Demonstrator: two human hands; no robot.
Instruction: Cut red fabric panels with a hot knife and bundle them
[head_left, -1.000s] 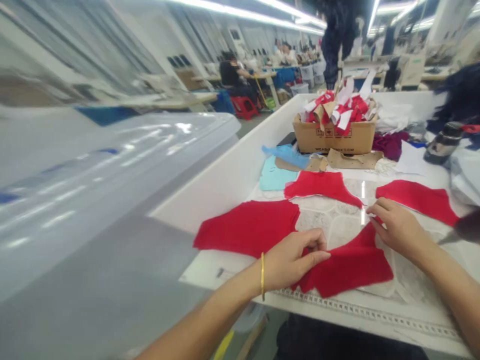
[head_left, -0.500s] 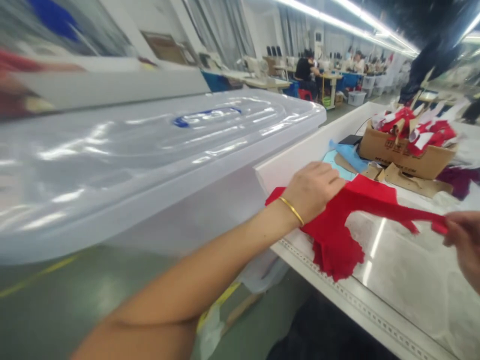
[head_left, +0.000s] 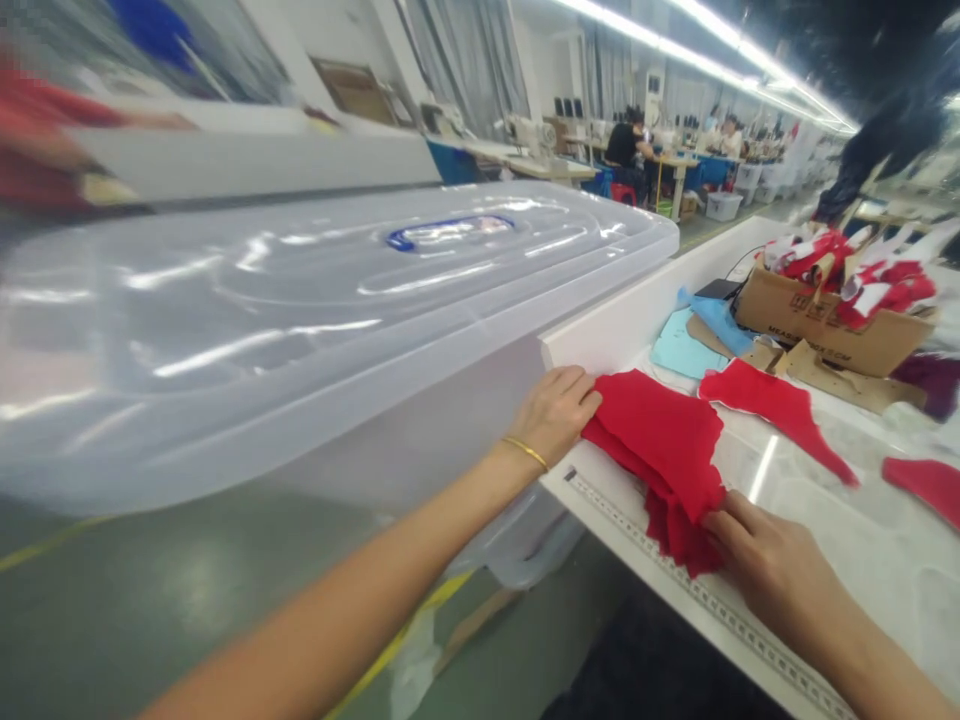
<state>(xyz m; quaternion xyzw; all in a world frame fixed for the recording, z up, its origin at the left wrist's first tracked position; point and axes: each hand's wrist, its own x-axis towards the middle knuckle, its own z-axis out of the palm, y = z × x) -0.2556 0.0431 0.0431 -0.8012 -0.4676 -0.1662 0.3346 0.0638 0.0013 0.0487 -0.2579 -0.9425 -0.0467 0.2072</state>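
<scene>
A stack of red fabric pieces (head_left: 660,450) lies on the white table (head_left: 840,590) near its front edge, layered and uneven. My left hand (head_left: 559,415), with a gold bangle (head_left: 525,452) on the wrist, grips the stack's left side. My right hand (head_left: 772,570) pinches its lower corner. Two single red cut pieces lie apart to the right, one (head_left: 772,405) close by and one (head_left: 926,485) at the frame's edge.
A large translucent plastic bin lid (head_left: 300,340) fills the left. Behind the fabric stand a cardboard box (head_left: 829,335) of red and white scraps, kraft paper templates (head_left: 840,378) and a light blue piece (head_left: 679,345). Seated workers (head_left: 626,145) sit far back.
The red pieces, spread out a second ago, now form one stack. The piece stretched between my hands half a second ago lies down on it. The view has turned left.
</scene>
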